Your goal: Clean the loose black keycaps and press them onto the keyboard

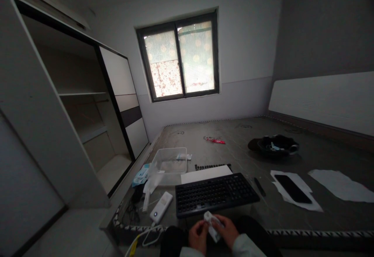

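Low in the head view, my right hand [227, 230] is closed around a small white box-like object [214, 233], whose exact kind I cannot make out. My left hand [198, 235] has its fingers curled, with the thumb and fingertips pinched against the left side of the same object. Just beyond both hands lies a black keyboard [214, 194], with one light spot among its keys near the front. Behind it, partly covered, is a flat white sheet or panel [204, 173], and a row of loose black keycaps [212, 166] sits along its far side.
On the grey mattress [193, 134] stand a clear plastic box [171, 155], a white power bank [161, 208] with a cable, and a blue packet [141, 176]. To the right are a black pen-like stick [259, 187], a phone [293, 189] on paper and a dark cap [274, 146].
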`<action>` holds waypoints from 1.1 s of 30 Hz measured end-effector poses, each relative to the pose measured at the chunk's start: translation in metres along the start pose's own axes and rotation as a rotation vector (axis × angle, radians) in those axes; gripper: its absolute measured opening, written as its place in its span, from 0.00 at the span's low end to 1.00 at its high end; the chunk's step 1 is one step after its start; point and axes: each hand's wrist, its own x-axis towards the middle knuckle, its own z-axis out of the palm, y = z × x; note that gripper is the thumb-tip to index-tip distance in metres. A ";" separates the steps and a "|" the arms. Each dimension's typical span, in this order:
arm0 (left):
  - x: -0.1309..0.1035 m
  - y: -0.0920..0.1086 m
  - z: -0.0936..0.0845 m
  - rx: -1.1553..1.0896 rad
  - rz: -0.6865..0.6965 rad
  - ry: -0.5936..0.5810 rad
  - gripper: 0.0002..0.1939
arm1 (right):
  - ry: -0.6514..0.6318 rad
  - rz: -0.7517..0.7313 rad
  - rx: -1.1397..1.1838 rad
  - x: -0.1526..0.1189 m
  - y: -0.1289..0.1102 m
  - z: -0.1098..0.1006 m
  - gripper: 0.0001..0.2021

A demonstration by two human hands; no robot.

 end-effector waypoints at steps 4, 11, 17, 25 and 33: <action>0.004 -0.006 0.000 -0.016 0.031 0.012 0.22 | -0.007 0.000 0.034 0.002 0.004 0.001 0.22; 0.005 -0.007 -0.003 -0.028 0.044 -0.167 0.21 | -0.081 -0.007 0.054 0.003 0.001 -0.003 0.22; -0.004 0.009 -0.003 0.166 0.207 -0.243 0.18 | -0.128 0.019 0.049 0.003 0.003 -0.006 0.24; -0.007 0.014 0.000 0.192 0.335 -0.081 0.17 | -0.116 0.143 0.265 -0.001 0.010 0.004 0.24; -0.004 0.010 0.000 0.101 0.089 0.055 0.23 | -0.149 0.133 0.494 -0.005 0.007 0.017 0.22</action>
